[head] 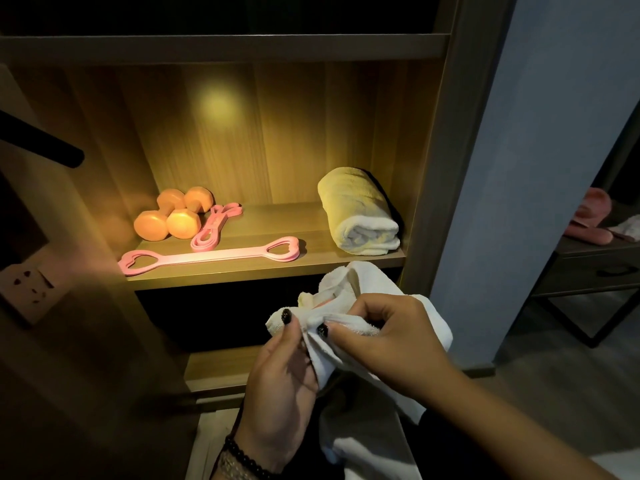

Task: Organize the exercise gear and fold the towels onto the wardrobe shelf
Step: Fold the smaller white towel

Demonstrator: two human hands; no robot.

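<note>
In front of the lit wooden wardrobe shelf (263,268), the person is holding a crumpled white terry towel (360,327) below the shelf's front edge, its lower part hanging down between the forearms. The left hand (280,372) is gripping a bunched fold, thumb pressing on top, while the right hand (388,337) is pinching a towel edge between curled fingers and thumb. On the shelf, a rolled pale yellow and white towel (358,213) is lying at the right end. At the left, two orange dumbbells (173,214) are sitting side by side, a looped pink band (216,225) is lying just beside them, and a long pink stretch strap with heart-shaped handles (211,256) is stretching along the front edge.
</note>
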